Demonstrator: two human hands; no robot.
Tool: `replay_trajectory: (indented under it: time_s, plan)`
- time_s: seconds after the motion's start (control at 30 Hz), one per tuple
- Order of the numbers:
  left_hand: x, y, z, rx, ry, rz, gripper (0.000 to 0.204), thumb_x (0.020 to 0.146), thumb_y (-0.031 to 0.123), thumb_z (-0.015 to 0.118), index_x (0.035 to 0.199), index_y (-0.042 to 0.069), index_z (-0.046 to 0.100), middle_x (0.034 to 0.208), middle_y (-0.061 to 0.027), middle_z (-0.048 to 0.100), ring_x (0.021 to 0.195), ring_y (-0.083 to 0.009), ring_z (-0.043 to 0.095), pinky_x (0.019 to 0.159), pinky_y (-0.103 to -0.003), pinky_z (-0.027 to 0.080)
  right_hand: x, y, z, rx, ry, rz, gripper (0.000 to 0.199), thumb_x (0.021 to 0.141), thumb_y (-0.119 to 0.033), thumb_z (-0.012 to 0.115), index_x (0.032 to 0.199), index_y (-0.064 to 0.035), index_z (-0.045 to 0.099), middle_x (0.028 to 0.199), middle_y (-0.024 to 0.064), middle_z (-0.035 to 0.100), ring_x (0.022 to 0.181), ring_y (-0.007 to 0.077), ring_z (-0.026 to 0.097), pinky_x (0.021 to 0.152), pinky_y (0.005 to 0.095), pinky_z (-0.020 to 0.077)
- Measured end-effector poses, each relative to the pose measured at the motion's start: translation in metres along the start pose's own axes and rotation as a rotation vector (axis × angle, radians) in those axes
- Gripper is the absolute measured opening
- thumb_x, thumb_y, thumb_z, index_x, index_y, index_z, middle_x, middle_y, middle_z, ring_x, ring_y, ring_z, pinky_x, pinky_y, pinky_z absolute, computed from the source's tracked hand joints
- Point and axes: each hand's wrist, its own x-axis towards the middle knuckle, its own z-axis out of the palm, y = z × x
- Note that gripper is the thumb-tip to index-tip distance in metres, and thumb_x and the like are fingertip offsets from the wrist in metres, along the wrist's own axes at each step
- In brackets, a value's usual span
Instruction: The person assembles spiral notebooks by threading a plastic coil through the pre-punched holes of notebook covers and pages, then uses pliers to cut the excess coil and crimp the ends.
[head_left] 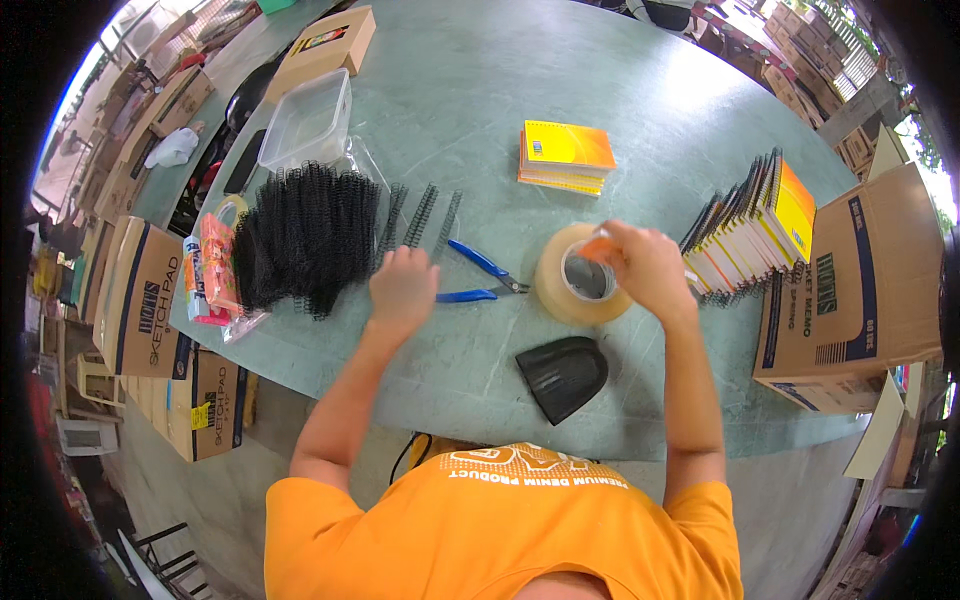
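Note:
My left hand (pixel 404 290) is closed, its curled fingertips at the lower end of a black spiral binding coil (pixel 421 214). Two more loose coils lie either side of it, beside a large heap of black coils (pixel 308 235). My right hand (pixel 650 268) is closed on a small orange piece (pixel 598 248), held over a wide roll of clear tape (pixel 562 293); the fingers partly hide it. Between my hands lie blue-handled cutting pliers (pixel 478 258), jaws toward the tape. Nearer me sits a black, curved, hollow piece (pixel 563 378).
A stack of yellow-orange notepads (pixel 566 155) stands farther back. At right, a leaning row of spiral notepads (pixel 752 226) is beside an open carton (pixel 850 285). A clear plastic tub (pixel 310 120) and a cardboard box (pixel 322 50) sit at the far left.

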Motion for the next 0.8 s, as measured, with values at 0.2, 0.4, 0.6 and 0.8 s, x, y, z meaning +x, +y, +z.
replay_trajectory:
  time_s: [0.2,0.4,0.6,0.8]
  plan:
    - [0.044,0.029,-0.070,-0.771,0.192,0.085,0.019,0.084,0.014,0.062,0.099,0.002,0.060,0.081,-0.0048,0.060,0.073,-0.0107,0.056,0.066,-0.025,0.046,0.012,-0.001,0.008,0.063,0.110,-0.112,0.025,0.075,-0.017,0.065,0.098,-0.0079,0.061,0.076,0.0156,0.063,0.073,0.0347,0.061,0.065,0.0414,0.0476]
    - [0.047,0.085,-0.069,-1.528,-0.247,0.068,0.020,0.083,0.004,0.062,0.102,0.000,0.059,0.086,-0.0060,0.062,0.076,-0.0111,0.058,0.070,-0.024,0.047,0.016,0.000,-0.001,0.265,0.055,-0.089,0.022,0.078,-0.017,0.064,0.097,-0.0079,0.066,0.080,0.0153,0.065,0.071,0.0312,0.063,0.063,0.0361,0.0489]
    - [0.043,0.085,-0.048,-1.621,-0.237,0.111,0.019,0.082,0.004,0.063,0.100,0.000,0.059,0.091,-0.0105,0.064,0.081,-0.0143,0.061,0.076,-0.027,0.050,0.016,-0.022,0.010,0.197,0.215,-0.113,0.017,0.080,-0.019,0.062,0.094,-0.0116,0.067,0.078,0.0114,0.066,0.069,0.0291,0.063,0.061,0.0373,0.0488]
    - [0.038,0.080,-0.047,-1.610,-0.277,0.181,0.018,0.084,0.008,0.062,0.100,0.001,0.059,0.093,-0.0105,0.065,0.083,-0.0152,0.061,0.079,-0.029,0.049,0.018,-0.021,0.028,0.130,0.226,-0.102,0.012,0.081,-0.022,0.059,0.089,-0.0146,0.065,0.074,0.0088,0.065,0.068,0.0293,0.063,0.059,0.0403,0.0478]
